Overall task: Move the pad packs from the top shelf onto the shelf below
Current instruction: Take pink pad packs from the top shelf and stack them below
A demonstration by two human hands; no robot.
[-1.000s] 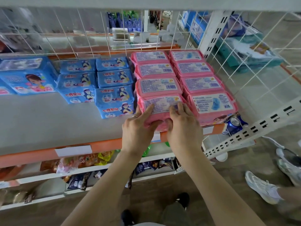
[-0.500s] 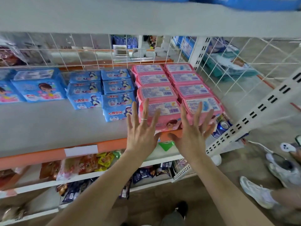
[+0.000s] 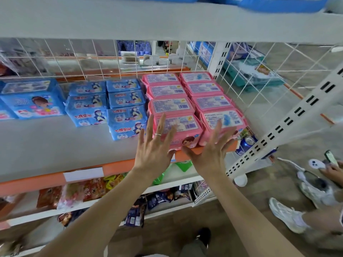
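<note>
Two rows of pink pad packs stand on the lower shelf [image 3: 37, 145], the front left pack [image 3: 183, 130] and front right pack [image 3: 222, 119] at its orange edge. My left hand [image 3: 154, 147] hovers in front of the front left pack, fingers spread and straight, holding nothing. My right hand [image 3: 211, 149] is raised beside it before the front right pack, fingers also spread and empty. Blue pad packs [image 3: 278, 3] lie on the top shelf [image 3: 167, 21], only their bottom edges showing.
Blue packs [image 3: 126, 110] stand left of the pink rows, with a larger blue pack [image 3: 33, 101] farther left. A wire grid [image 3: 74, 56] backs the shelf. Snack bags [image 3: 83, 190] fill lower shelves. A slotted white upright [image 3: 289, 119] slants at right. Another person's shoe [image 3: 285, 214] is on the floor.
Both hands let go of the front left pink pack and lifted away with fingers spread. My view tilted upward, bringing the top shelf and its blue packs into sight.
</note>
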